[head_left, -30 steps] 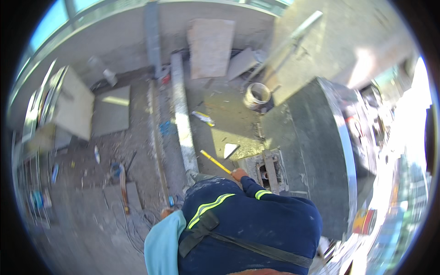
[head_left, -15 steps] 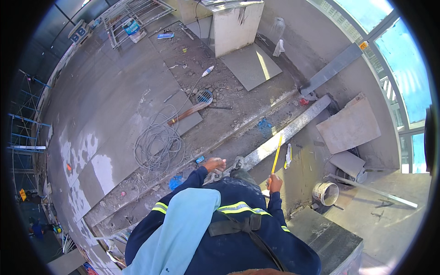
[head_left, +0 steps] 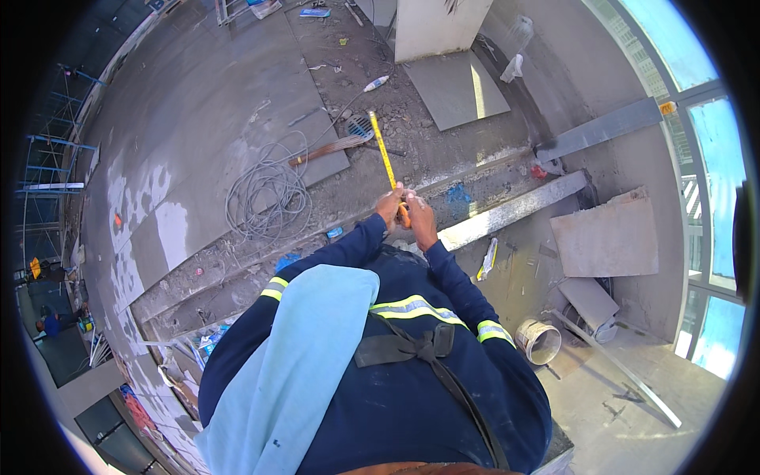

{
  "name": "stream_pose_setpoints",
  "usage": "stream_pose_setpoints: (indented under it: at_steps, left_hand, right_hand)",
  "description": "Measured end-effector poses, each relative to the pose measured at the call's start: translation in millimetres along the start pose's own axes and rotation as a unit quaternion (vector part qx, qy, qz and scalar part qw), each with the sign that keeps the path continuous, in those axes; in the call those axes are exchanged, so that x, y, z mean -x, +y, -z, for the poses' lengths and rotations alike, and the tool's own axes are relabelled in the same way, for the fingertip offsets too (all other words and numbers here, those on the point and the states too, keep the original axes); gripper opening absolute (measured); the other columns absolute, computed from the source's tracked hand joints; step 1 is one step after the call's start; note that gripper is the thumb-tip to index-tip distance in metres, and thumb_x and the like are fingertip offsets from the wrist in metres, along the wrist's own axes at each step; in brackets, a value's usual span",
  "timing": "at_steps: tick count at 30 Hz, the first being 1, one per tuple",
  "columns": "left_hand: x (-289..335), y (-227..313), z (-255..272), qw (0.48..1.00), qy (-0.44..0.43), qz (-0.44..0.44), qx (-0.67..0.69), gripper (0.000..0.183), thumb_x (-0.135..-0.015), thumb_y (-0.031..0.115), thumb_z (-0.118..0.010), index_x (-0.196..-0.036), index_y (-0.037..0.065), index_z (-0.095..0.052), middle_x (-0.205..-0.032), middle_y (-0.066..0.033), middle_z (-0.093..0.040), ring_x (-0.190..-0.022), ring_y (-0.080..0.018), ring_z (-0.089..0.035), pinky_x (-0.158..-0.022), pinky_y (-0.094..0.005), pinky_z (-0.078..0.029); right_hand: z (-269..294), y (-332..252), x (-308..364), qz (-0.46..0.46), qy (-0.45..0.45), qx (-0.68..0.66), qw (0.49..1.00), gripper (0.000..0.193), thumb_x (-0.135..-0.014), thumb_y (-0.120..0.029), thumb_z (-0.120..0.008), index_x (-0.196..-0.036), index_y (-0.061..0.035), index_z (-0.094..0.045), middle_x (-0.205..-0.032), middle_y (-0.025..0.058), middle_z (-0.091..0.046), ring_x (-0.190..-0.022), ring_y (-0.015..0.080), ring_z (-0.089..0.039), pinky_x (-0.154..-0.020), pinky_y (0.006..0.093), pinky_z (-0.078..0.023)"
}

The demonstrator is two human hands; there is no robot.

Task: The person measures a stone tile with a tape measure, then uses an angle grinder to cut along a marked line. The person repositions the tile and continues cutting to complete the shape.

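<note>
Both hands meet in front of my body around a tape measure (head_left: 404, 215) with an orange case. Its yellow blade (head_left: 383, 150) sticks out stiffly ahead, its end over the ground near a metal floor grate (head_left: 359, 126). My right hand (head_left: 423, 222) is closed round the right side of the case. At the left of it, my left hand (head_left: 388, 208) has its fingers closed where the blade leaves the case. The palms and some fingers are hidden.
A step edge and a pale stone strip (head_left: 514, 210) run across ahead. Coiled grey cable (head_left: 269, 198) lies left, beside large floor tiles (head_left: 190, 134). To the right are a bucket (head_left: 539, 342), a loose slab (head_left: 606, 237) and a long metal bar (head_left: 621, 372). A grey board (head_left: 457, 91) lies ahead.
My right hand has brought the tape measure from my right side to the middle, its blade swinging leftward. My left hand has moved forward and closed on it. The view has shifted slightly.
</note>
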State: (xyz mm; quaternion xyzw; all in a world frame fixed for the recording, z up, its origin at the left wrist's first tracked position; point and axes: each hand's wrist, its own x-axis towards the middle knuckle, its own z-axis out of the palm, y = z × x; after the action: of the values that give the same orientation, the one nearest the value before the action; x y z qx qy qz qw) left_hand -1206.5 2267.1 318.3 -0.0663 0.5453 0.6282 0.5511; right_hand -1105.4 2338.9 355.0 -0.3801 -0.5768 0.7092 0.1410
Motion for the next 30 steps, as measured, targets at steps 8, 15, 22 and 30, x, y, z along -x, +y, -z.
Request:
stream_pose_setpoints:
  at_steps: [8,15,22,30]
  left_hand:
    - [-22.4,63.1,115.7,0.97,0.049,-0.11,0.211,0.063,-0.097,0.067,-0.058,-0.111,0.005,-0.061,-0.079,-0.0019,-0.058,-0.069,-0.019,-0.064,-0.06,-0.0418,-0.058]
    - [-54.5,85.8,195.8,0.974,0.064,-0.062,0.206,0.064,-0.099,0.066,-0.055,-0.115,0.004,-0.062,-0.073,-0.0014,-0.059,-0.058,-0.0166,-0.059,-0.054,-0.0383,-0.053]
    - [-165.1,197.4,208.9,0.994,0.039,-0.013,0.1,0.07,-0.103,0.066,-0.047,-0.117,0.001,-0.068,-0.07,-0.0028,-0.06,-0.053,-0.0142,-0.057,-0.053,-0.0339,-0.053]
    - [-243.2,374.8,225.7,0.997,0.029,-0.073,0.025,0.068,-0.102,0.066,-0.05,-0.113,0.001,-0.07,-0.068,-0.0008,-0.058,-0.052,-0.0091,-0.054,-0.049,-0.0267,-0.047]
  right_hand:
    - [73.8,9.6,-63.3,-0.098,-0.061,0.119,0.986,0.038,-0.102,-0.036,-0.058,-0.112,-0.0011,-0.069,-0.098,0.0092,-0.074,-0.088,0.0177,-0.071,-0.07,0.0323,-0.052]
    - [158.7,112.5,-115.2,-0.305,0.05,0.081,0.948,0.033,-0.099,-0.034,-0.059,-0.111,-0.0042,-0.065,-0.096,0.0131,-0.072,-0.083,0.0258,-0.072,-0.068,0.0497,-0.055]
    - [196.2,164.1,-187.5,-0.182,-0.089,0.444,0.873,0.029,-0.093,-0.025,-0.06,-0.11,-0.0018,-0.065,-0.09,0.016,-0.072,-0.074,0.0306,-0.073,-0.059,0.0513,-0.055]
    - [103.4,102.0,-340.0,-0.35,0.104,0.105,0.925,0.027,-0.098,-0.026,-0.056,-0.115,-0.0057,-0.063,-0.096,0.014,-0.075,-0.071,0.0275,-0.074,-0.053,0.0434,-0.058]
